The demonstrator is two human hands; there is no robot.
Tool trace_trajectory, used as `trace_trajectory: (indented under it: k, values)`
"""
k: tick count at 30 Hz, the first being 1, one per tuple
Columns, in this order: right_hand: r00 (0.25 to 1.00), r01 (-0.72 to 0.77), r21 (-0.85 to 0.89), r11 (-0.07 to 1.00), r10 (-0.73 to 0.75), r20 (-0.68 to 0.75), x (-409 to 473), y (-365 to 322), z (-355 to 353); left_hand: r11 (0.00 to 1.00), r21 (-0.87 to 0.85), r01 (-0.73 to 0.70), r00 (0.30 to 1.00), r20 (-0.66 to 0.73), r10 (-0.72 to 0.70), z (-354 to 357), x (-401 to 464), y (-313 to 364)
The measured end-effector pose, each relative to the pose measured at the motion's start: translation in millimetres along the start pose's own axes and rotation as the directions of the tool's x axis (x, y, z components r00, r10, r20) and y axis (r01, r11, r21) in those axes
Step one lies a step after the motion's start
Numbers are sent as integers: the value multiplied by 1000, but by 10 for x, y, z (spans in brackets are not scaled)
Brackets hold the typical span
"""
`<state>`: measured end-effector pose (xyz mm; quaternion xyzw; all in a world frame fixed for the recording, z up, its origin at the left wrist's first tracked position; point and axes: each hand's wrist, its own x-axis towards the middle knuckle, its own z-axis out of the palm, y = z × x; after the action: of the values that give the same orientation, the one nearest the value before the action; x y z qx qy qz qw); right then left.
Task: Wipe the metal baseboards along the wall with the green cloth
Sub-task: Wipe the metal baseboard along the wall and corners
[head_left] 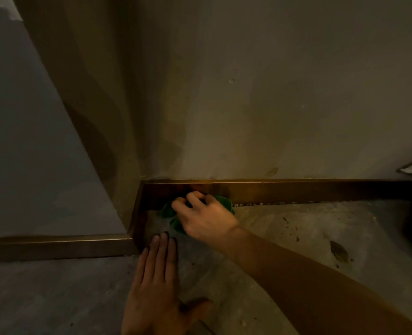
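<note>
While the right hand [207, 220] bunches the green cloth [173, 213] against the metal baseboard [297, 191], the work sits at the inner corner where that strip meets a short return piece running toward the camera. Grip, right: fingers curled and closed over the cloth, knuckles up, fingertips pressing it to the foot of the baseboard; green folds show to the left of the hand, below it and behind the knuckles. Grip, left: the left hand [156, 281] lies flat on the floor [272, 238] with fingers spread and holds nothing; judged to be a brace for a low crouch. Another length of baseboard [55, 245] runs along the near wall to the left. Cloth looks soft, light and limp; it will crumple instead of holding a shape, so a wadded hold under the palm with the fingertips driving the leading edge seems best. Metal face looks smooth and rigid, so the cloth should slide easily. Debris lines the gap under the strip to the right, and the floor there is stained. Lighting dim; fine dirt on the metal cannot be judged. Most of the visible run to the right appears still to do.
</note>
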<state>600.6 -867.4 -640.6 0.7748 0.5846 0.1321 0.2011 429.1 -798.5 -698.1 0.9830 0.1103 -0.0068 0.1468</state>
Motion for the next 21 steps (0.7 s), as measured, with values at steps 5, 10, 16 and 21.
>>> trace_trajectory:
  k: [5, 10, 16, 21]
  values:
    - [993, -6, -2, 1000, 6, 121, -324, 297, 125, 1000, -13, -6, 1000, 18, 6, -11, -12, -10]
    - [946, -100, -5, 995, 97, 311, -725, 624, 205, 1000, -7, -14, 999, 45, 14, -67, -18, -11]
    - [863, -297, -71, 952, 300, 406, -1010, 825, 178, 1000, -19, -19, 998, 55, 20, -89, -8, 9]
    - [812, -383, -104, 918, 389, 435, -1228, 946, 50, 999, -44, -5, 997, 74, 8, -99, -10, 10]
